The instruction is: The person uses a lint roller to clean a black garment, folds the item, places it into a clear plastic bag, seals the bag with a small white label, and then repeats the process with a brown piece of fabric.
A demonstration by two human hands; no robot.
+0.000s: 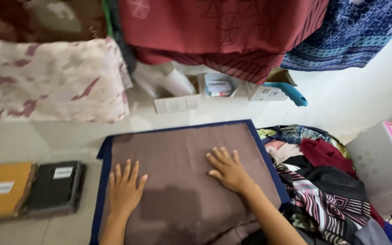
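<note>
A brown cloth [182,149] lies spread flat over a dark blue mat [107,149] on the floor. My left hand [125,188] rests palm down on the cloth's left part, fingers apart. Flat on the right part of the cloth, near its right edge, lies my right hand [227,170] with fingers spread. Neither hand holds anything.
Two folded cloth packs, an orange one [3,190] and a black one [55,187], lie at the left. A heap of mixed clothes [327,181] sits at the right beside a white box [382,163]. Hanging fabrics [218,27] and small cartons [178,102] line the far wall.
</note>
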